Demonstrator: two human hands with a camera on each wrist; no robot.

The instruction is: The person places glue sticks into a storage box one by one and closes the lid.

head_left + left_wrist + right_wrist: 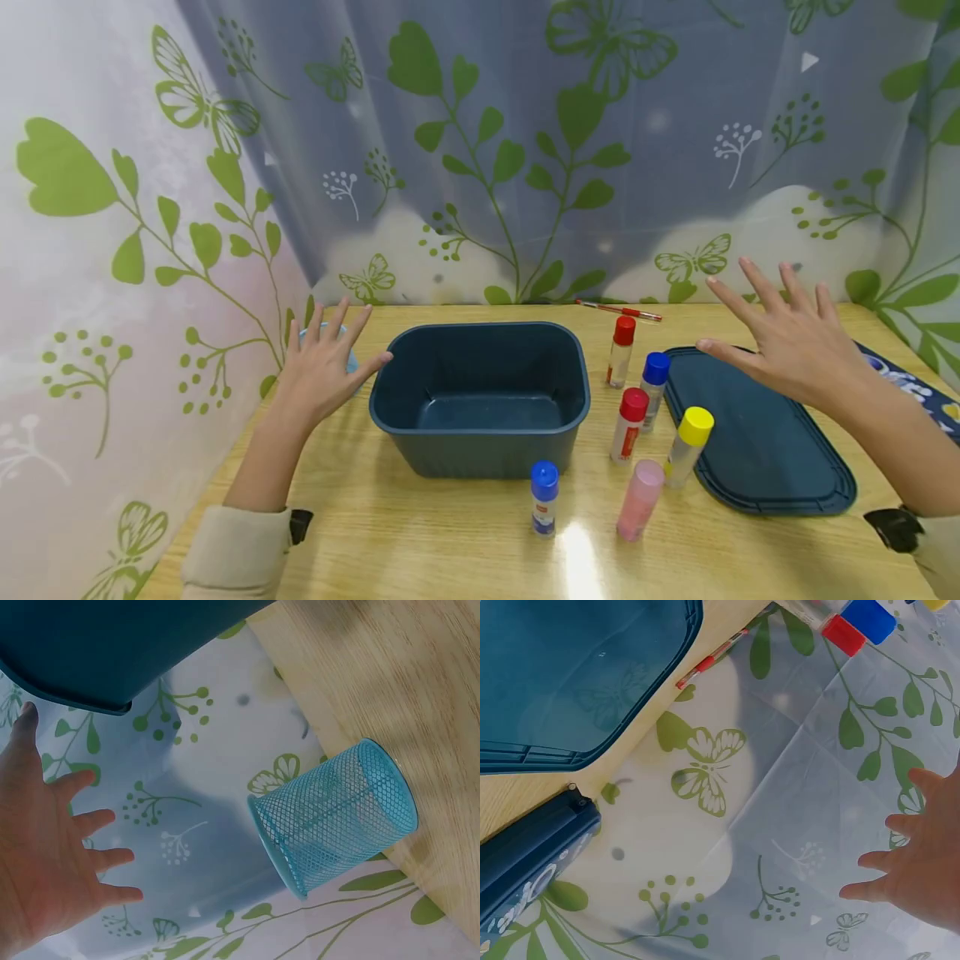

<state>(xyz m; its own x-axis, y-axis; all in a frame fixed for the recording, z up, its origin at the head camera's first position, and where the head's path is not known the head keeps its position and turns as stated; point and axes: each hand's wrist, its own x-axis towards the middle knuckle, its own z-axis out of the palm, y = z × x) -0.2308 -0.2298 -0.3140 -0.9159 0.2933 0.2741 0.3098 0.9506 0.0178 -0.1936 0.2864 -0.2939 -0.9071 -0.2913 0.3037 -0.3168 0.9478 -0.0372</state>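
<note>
Fingers (pixel 334 320) of the left hand (pixel 318 371) were straight and fanned wide, thumb out to the side, the hand empty and raised at the left end of a dark tub (pixel 480 454). Its thumb tip appeared at the rim; whether it touched could not be told. Behind that hand, a blue mesh cup (pixel 337 817) stood upright on the worktop (pixel 420 542). Equally empty, the right hand (pixel 798 346) had its fingers extended and parted, raised beside the far part of a dark lid (pixel 757 433) lying flat. Between tub and lid stood two red-capped bottles (pixel 627 437), a blue-capped bottle (pixel 650 408) and a yellow-capped bottle (pixel 681 460). Nearer the front were a pink bottle (pixel 636 508) and a second blue-capped one (pixel 543 504), both upright.
</note>
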